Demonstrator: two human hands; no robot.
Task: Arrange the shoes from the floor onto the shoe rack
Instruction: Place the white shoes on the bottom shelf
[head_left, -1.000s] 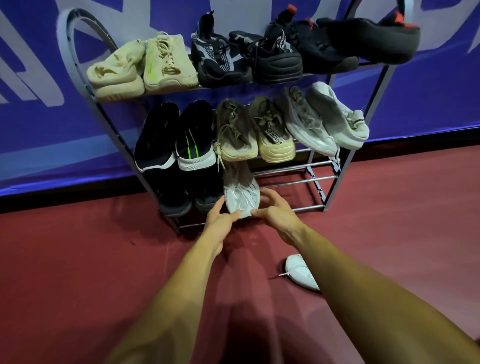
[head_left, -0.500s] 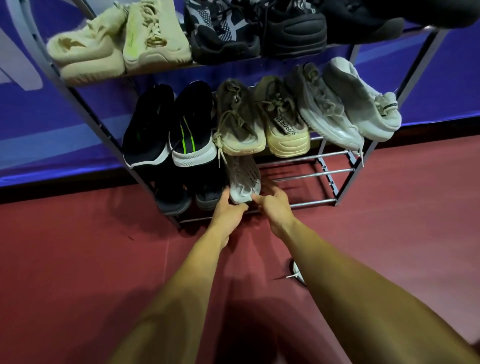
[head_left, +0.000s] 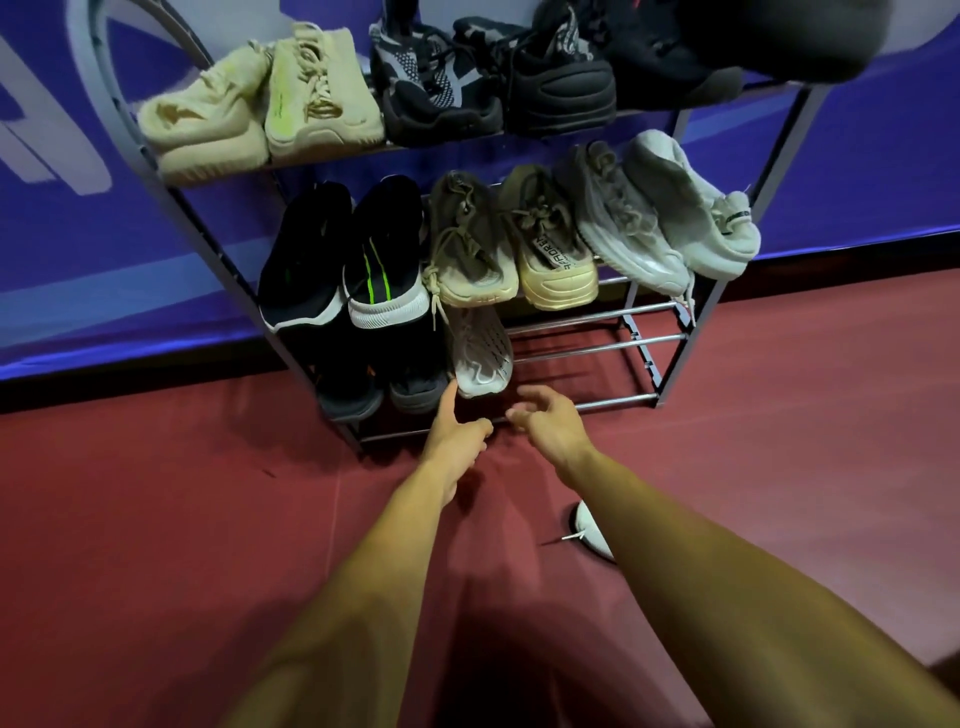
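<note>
A white shoe (head_left: 480, 353) rests toe-out on the bottom shelf of the metal shoe rack (head_left: 631, 343), beside two dark shoes (head_left: 358, 374). My left hand (head_left: 456, 434) hangs just in front of it, one finger stretched up to the shoe's toe, the others loosely curled and holding nothing. My right hand (head_left: 548, 423) is a little to the right, fingers relaxed and empty, apart from the shoe. Another white shoe (head_left: 589, 527) lies on the red floor, mostly hidden behind my right forearm.
The top shelf holds cream shoes (head_left: 260, 109) and black shoes (head_left: 498, 88). The middle shelf carries black-green (head_left: 379, 254), tan (head_left: 514, 244) and grey pairs (head_left: 665, 208). The bottom shelf's right half shows bare bars (head_left: 587, 345). A blue wall (head_left: 883, 156) stands behind.
Both hands have let go of the white shoe and drawn back a little; the shoe now sits further in on the bottom shelf.
</note>
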